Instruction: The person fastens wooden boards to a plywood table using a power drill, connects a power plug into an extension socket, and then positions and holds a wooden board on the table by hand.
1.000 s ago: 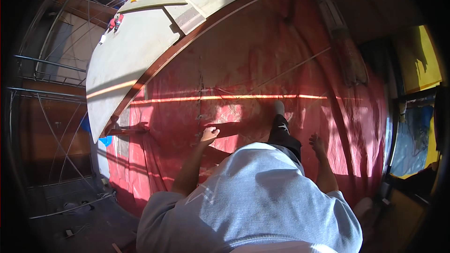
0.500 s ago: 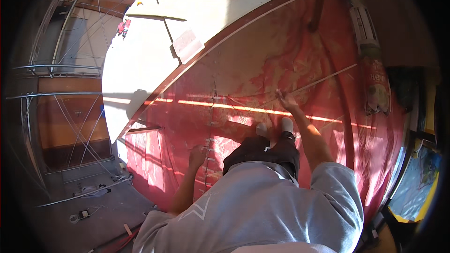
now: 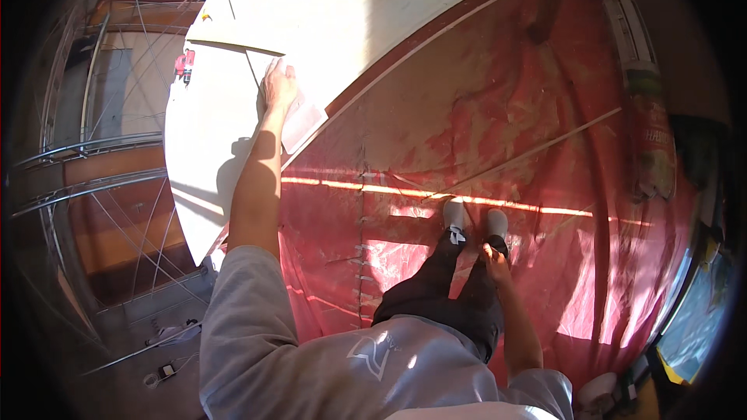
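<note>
Upper left of frame: our left hand lies spread, flat on the pale board. We judge it stiff, bulky; best gripped at its edges. Our right hand hangs loose, empty.

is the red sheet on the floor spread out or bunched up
Spread out: the red sheet lies flat but wrinkled across the floor, under the person's shoes.

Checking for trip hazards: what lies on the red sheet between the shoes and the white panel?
Head view: only bare red sheet, wrinkled, with a sunlit stripe, between the shoes and white panel.
</note>
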`<move>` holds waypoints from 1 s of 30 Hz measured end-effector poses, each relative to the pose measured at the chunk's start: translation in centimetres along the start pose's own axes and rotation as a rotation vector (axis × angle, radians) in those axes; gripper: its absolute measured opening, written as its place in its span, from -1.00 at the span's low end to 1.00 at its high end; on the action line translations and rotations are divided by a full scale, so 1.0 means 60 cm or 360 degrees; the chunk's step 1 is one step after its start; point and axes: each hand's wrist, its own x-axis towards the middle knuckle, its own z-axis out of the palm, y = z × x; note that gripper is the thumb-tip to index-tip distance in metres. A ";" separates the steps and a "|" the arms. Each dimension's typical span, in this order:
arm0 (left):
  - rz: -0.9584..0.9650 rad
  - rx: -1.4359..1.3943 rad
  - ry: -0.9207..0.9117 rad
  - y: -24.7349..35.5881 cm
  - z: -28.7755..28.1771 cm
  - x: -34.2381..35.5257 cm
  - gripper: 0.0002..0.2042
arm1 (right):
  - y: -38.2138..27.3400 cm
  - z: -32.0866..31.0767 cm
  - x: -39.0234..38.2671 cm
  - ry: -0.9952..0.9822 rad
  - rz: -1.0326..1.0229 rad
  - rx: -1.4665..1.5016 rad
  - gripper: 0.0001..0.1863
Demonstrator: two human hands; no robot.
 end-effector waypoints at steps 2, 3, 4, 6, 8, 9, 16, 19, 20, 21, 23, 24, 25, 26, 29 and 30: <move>0.0018 0.0067 0.0001 -0.005 0.024 0.033 -0.55 | 0.017 -0.004 0.004 0.0068 0.0090 -0.0044 -0.40; -0.0031 0.0137 -0.0108 0.012 0.038 0.044 -0.53 | 0.024 -0.009 0.004 0.0092 0.0057 0.0097 -0.40; -0.0078 0.0222 -0.0206 0.018 0.044 0.058 -0.51 | 0.030 -0.008 0.005 0.0107 0.0012 0.0245 -0.41; -0.0066 0.0292 -0.0269 0.019 0.053 0.088 -0.49 | 0.032 -0.002 0.016 0.0140 -0.0036 0.0316 -0.40; -0.0055 0.0366 -0.0320 0.016 0.055 0.116 -0.46 | 0.026 0.000 0.031 0.0025 -0.0168 0.0155 -0.38; -0.0061 0.0412 -0.0356 0.019 0.056 0.127 -0.45 | 0.013 0.007 0.035 0.0019 -0.0174 0.0156 -0.38; -0.0180 0.0443 -0.0713 0.043 0.064 0.157 -0.42 | -0.035 0.042 0.056 0.0023 -0.0086 0.0245 -0.34; -0.0186 0.0401 -0.0654 0.020 0.076 0.151 -0.38 | -0.053 0.047 0.065 -0.0080 0.0064 0.0302 -0.42; -0.0180 0.0367 -0.0602 0.012 0.075 0.149 -0.39 | -0.048 0.047 0.068 -0.0087 0.0057 0.0301 -0.42; -0.0162 0.0353 -0.0603 0.022 0.080 0.147 -0.39 | -0.041 0.039 0.070 -0.0085 -0.0428 0.0059 -0.43; -0.0147 0.0361 -0.0639 0.041 0.088 0.142 -0.39 | -0.027 0.018 0.073 -0.0072 -0.0906 -0.0199 -0.43; -0.0143 0.0394 -0.0668 0.040 0.086 0.142 -0.39 | -0.035 0.014 0.076 -0.0123 -0.0925 -0.0251 -0.41; -0.0119 0.0366 -0.0610 0.040 0.086 0.139 -0.41 | -0.043 0.013 0.077 -0.0148 -0.0935 -0.0278 -0.40; -0.0118 0.0366 -0.0606 0.040 0.085 0.140 -0.41 | -0.051 0.011 0.078 -0.0171 -0.0946 -0.0305 -0.39; -0.0137 0.0413 -0.0597 0.025 0.069 0.142 -0.41 | -0.138 0.017 0.067 -0.0200 -0.0210 -0.0007 -0.34; -0.0145 0.0382 -0.0595 0.029 0.073 0.141 -0.41 | -0.137 0.014 0.066 -0.0179 -0.0172 -0.0031 -0.32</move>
